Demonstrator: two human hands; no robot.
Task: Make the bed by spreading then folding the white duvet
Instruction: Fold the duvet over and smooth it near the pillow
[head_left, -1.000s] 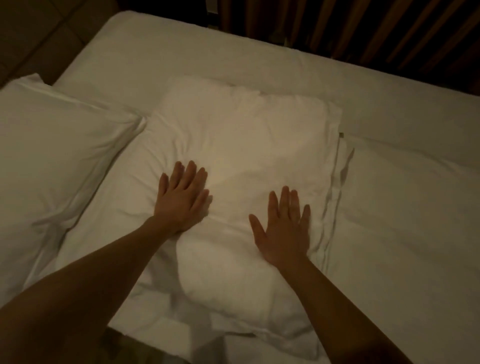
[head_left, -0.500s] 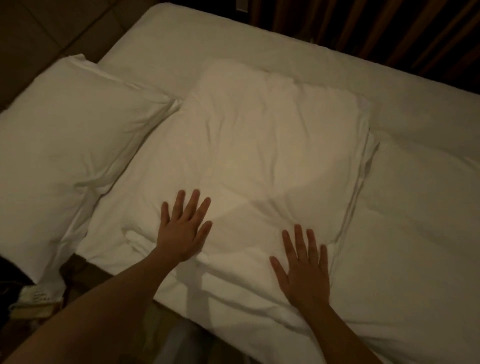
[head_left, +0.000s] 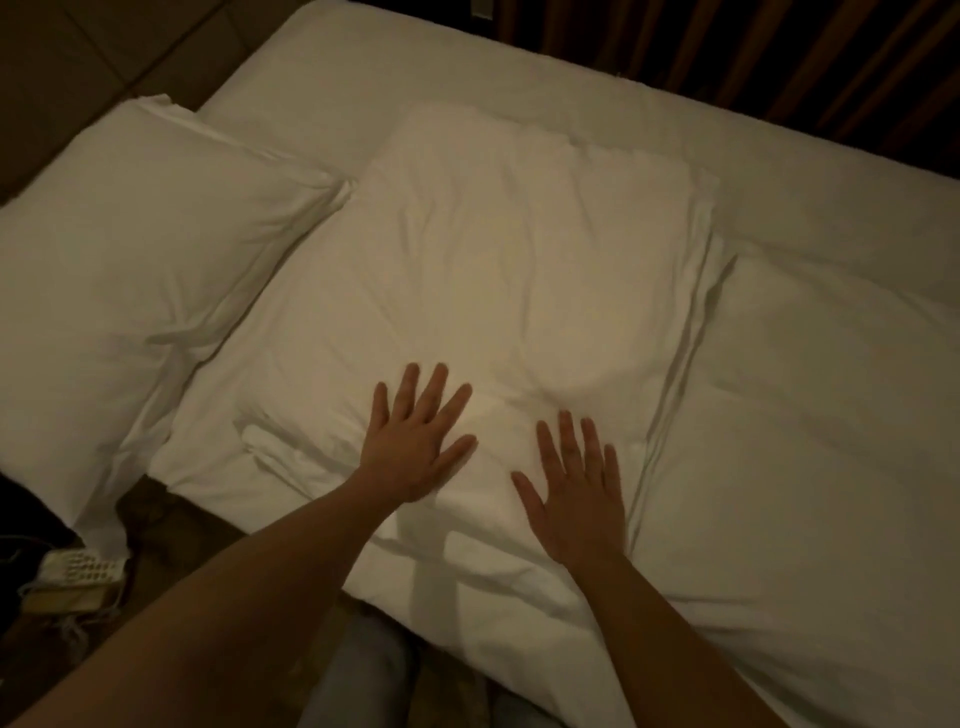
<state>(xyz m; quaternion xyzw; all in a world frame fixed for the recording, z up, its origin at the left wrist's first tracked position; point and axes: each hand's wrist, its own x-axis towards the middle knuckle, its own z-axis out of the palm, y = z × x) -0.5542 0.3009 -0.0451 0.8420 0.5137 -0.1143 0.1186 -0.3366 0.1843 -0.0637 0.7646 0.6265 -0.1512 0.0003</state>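
A white pillow (head_left: 509, 270) lies in the middle of the bed, its near edge hanging toward me. My left hand (head_left: 415, 441) lies flat on its near part with fingers spread. My right hand (head_left: 576, 493) lies flat beside it, close to the pillow's right seam. The white duvet (head_left: 810, 441) is spread over the bed to the right of the pillow, its edge meeting the pillow's side. Neither hand holds any cloth.
A second white pillow (head_left: 130, 260) lies at the left. The white bed sheet (head_left: 467, 67) runs to the far edge by dark striped curtains (head_left: 779, 62). A telephone (head_left: 78, 571) sits on the low surface at the lower left.
Both hands slid toward me along the pillow, from its middle to its near part. The view has shifted, showing more of the left pillow and the telephone.
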